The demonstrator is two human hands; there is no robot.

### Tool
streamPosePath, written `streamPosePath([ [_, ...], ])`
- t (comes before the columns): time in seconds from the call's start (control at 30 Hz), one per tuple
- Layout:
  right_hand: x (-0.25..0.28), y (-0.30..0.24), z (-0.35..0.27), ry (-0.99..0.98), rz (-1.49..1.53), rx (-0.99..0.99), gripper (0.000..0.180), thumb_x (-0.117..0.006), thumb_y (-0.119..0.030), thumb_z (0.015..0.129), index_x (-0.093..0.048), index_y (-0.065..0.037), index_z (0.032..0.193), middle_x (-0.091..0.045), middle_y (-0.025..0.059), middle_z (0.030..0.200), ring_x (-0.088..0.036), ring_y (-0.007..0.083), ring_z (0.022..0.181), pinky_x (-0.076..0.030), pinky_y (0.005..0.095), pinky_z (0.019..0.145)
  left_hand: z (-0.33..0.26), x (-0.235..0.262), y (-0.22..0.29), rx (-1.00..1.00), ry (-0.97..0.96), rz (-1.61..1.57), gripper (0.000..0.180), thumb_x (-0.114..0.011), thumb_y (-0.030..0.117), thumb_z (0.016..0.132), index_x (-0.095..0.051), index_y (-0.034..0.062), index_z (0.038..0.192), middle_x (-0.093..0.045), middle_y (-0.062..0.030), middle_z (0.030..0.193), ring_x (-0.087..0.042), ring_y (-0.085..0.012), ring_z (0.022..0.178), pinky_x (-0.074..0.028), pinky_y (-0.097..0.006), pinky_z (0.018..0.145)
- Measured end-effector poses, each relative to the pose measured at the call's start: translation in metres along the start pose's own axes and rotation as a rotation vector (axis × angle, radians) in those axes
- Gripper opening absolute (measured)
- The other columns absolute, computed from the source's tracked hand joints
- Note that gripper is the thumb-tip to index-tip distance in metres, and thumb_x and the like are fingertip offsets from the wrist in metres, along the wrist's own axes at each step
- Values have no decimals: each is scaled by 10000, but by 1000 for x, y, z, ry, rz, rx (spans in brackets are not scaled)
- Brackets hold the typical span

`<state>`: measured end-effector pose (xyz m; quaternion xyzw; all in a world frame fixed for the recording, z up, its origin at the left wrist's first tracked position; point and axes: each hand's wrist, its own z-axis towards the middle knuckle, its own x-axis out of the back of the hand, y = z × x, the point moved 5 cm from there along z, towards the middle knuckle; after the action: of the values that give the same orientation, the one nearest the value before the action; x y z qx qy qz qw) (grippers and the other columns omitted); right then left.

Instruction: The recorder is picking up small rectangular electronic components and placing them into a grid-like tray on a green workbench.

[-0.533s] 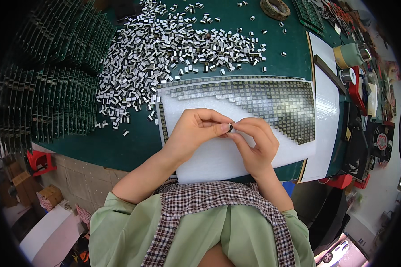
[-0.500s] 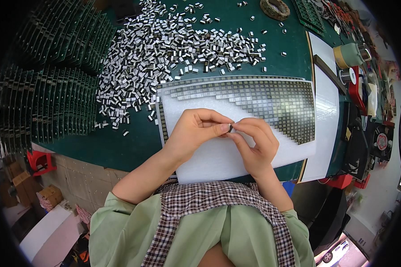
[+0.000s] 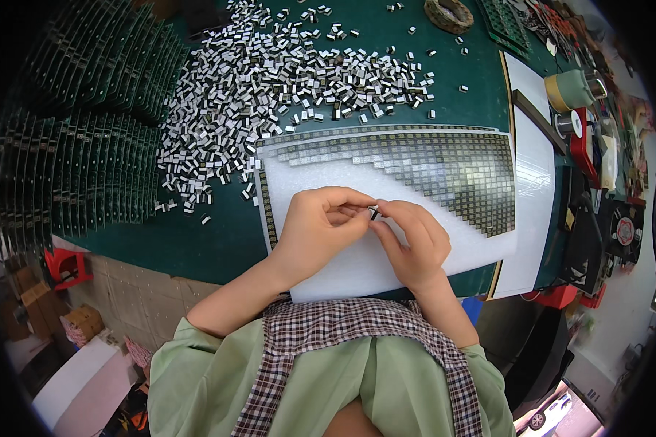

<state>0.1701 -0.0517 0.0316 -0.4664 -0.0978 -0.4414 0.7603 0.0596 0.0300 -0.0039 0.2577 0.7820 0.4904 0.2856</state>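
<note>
Part sits smack between fingertips of left hand and right hand, both pinching it; long axis unclear tbh.

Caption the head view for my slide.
A left hand and right hand hold a small part over a white sheet bearing rows of small pieces.

Held part, between the fingers: black and white.
Sheet, beneath the fingers: white.
Block grid, beyond the fingers to the right: grey-green checks, some silvery.
Loose parts, beyond the fingers to the left: white and black, speckled.
Tabletop, left of the fingers: dark green.
Apron, below the fingers: dark-and-white plaid.
Shirt, below the fingers: plain pale green.
</note>
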Motion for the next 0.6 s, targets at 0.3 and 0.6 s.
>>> streamPosePath([
  [0.3,3,14,0,-62,192,-161,218,-740,10,650,-652,-3,849,-644,98,808,-624,202,725,-494,275,617,15,24,44,-409,218,613,244,-581,-29,790,-607,-77,1028,-617,-120,993,-602,-205,923,-497,-262,762],
  [0.6,-1,22,-6,-38,315,-385,216,-735,14,675,-649,1,873,-640,98,817,-624,199,747,-491,272,640,26,-13,23,-853,39,1546,212,-611,-15,705,-604,-27,917,-563,-130,935,-556,-289,882,-492,-334,718],
])
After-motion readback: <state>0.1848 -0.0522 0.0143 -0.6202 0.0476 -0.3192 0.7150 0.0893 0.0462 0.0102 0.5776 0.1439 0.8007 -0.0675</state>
